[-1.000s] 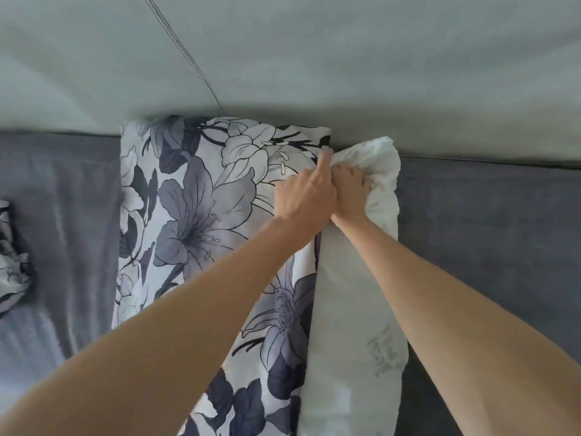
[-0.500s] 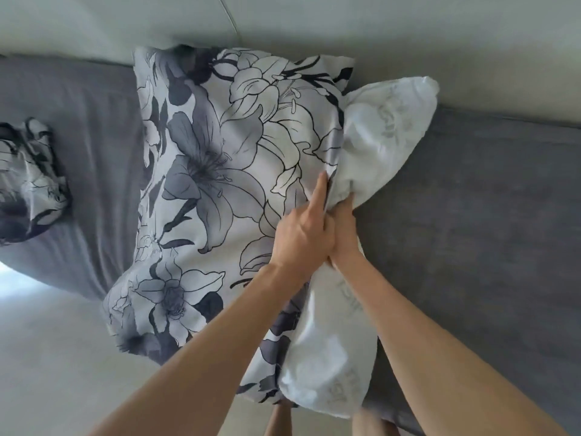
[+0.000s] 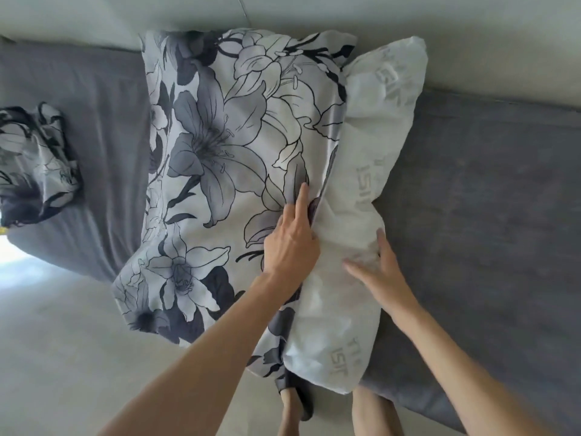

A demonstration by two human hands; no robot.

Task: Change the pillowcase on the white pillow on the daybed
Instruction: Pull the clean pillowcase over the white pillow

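Note:
A white pillow point(image 3: 371, 127) with faint grey lettering lies on the grey daybed point(image 3: 490, 196), its right part bare. A grey-and-white floral pillowcase point(image 3: 226, 146) covers its left part. My left hand point(image 3: 290, 243) grips the pillowcase's open edge at the middle, forefinger stretched along the seam. My right hand point(image 3: 377, 269) rests flat on the bare pillow, fingers spread, just right of that edge.
A second floral pillowcase point(image 3: 34, 165) lies crumpled at the daybed's left end. A pale wall point(image 3: 471, 33) runs behind the daybed. Light floor point(image 3: 63, 357) lies in front, and my bare feet point(image 3: 292, 413) show below the pillow.
My right hand has let go of the pillow next to my left hand and now lies spread flat on it. The view has pulled back and down.

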